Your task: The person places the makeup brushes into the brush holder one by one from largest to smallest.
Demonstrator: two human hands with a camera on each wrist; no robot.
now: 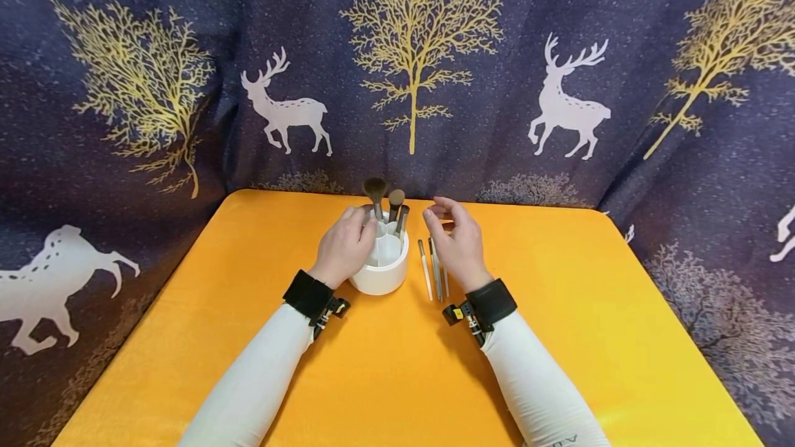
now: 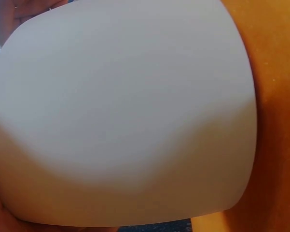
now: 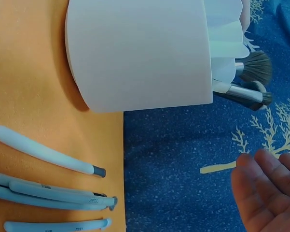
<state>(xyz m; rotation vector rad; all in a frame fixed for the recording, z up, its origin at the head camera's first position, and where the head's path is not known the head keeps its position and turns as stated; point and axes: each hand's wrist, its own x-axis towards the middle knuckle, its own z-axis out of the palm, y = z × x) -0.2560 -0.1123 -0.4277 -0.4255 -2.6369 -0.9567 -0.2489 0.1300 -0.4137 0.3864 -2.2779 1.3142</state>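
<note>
A round, smooth white holder, prob. plastic, w/ inner dividers, is standing upright on the orange-covered table. In its far compartments a big fluffy dark brush, a broad brown-tipped brush & a slim dark-tipped brush are standing heads up. The left hand is gripping the holder's left side. Slim pale-handled brushes are lying just right of it; the right hand is hanging close by, fingers loosely curved, nothing visibly held. Behind, a dark blue curtain w/ white deer & gold trees is hanging.

Risks, imo: an uneven left pull could be tipping the holder, b/c brush heads are poking high; a low right wrist could be rolling loose handles.
</note>
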